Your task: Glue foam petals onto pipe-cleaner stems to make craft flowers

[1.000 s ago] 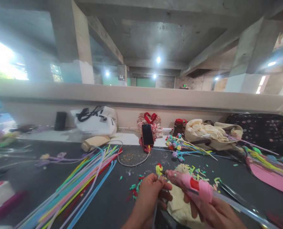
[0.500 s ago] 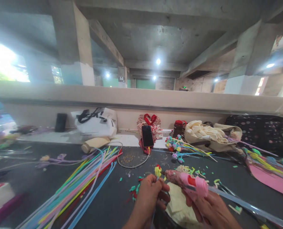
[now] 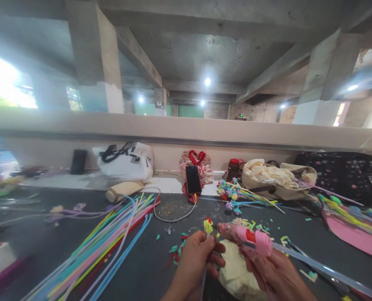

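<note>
Between thumb and fingers, my left hand pinches the stem of a small yellow and red pipe-cleaner flower. The flower stands upright just above the fingertips. My right hand is wrapped round a pink hot glue gun, whose dark nozzle points left, close beside the flower. Whether the tip touches it I cannot tell. A long clear glue stick runs out of the gun's back to the lower right. Below the hands lies a cream cloth bundle, partly hidden by them.
Loose pipe cleaners lie in a bundle at left. Finished flowers rest behind the hands, and coloured scraps are scattered around. A phone with a cable leans at the back, beside a white bag. A pink sheet is at right.
The fingers of my left hand have shifted slightly on the stem, the lower ones loosening outward. The glue gun has moved a little, its nozzle still beside the flower.
</note>
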A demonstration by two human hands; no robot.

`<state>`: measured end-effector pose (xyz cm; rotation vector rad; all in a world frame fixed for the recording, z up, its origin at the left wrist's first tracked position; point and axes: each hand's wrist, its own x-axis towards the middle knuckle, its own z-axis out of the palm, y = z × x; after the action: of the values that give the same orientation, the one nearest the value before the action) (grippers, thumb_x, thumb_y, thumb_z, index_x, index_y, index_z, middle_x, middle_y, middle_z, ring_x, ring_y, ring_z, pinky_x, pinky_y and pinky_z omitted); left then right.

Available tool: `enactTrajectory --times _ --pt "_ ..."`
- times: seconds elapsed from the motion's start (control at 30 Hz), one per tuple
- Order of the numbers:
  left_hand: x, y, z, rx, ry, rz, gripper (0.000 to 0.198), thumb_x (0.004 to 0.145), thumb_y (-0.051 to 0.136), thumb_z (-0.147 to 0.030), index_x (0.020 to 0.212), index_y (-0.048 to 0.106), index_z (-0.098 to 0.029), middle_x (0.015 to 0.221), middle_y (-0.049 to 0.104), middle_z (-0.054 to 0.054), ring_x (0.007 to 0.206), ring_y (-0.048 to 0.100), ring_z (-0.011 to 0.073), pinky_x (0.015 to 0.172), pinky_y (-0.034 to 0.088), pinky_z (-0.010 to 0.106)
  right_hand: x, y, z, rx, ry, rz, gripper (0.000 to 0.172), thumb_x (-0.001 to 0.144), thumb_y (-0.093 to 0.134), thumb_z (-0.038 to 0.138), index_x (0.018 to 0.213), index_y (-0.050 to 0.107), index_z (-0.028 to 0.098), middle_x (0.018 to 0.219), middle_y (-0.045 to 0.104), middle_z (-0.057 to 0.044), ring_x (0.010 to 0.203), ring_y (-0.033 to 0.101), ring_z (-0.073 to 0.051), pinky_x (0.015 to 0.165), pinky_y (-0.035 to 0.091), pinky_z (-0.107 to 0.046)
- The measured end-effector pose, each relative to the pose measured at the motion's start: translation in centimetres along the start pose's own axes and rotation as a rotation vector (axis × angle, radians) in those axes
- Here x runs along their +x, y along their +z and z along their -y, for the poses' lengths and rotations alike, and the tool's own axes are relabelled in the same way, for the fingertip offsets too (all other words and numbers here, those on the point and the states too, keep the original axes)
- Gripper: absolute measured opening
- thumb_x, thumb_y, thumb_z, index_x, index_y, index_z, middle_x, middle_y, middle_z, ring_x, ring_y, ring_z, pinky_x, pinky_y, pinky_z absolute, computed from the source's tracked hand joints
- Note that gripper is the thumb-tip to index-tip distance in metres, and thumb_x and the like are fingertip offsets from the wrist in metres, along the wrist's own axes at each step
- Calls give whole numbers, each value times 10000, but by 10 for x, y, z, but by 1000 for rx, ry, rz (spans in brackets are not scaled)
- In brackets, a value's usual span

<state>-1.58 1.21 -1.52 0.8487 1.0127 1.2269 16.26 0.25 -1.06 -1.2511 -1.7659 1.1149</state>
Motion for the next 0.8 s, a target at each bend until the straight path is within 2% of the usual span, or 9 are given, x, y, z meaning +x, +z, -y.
enactTrajectory --times 0.2,0.37,0.63,0.8 --pt "-2 1 -3 -34 -4 20 261 638 598 -354 682 450 -143 694 636 60 386 517 60 302 322 147 -2 2 3 21 -5 -25 519 713 373 643 656 521 148 514 406 23 454 353 -92 417 258 -195" --pt "-1 1 -2 -35 -3 12 318 601 617 -410 674 443 -154 685 633 56 383 514 65 301 308 154 0 3 -3 0 27 -50 532 675 354 683 594 485 174 475 382 27 433 323 -97 399 238 -202" --pt "-5 4 -8 35 19 -20 376 569 616 -478 659 467 -144 664 622 52 398 507 71 322 324 168 -3 2 4 -132 20 -48 547 673 351 684 571 505 168 466 382 25 444 311 -95 398 240 -195" --pt "-4 3 -7 29 22 -18 361 567 620 -454 668 461 -146 666 629 59 379 498 67 313 318 166 -2 0 3 -111 27 -16 518 708 361 646 590 499 160 470 366 29 445 317 -93 405 236 -197"
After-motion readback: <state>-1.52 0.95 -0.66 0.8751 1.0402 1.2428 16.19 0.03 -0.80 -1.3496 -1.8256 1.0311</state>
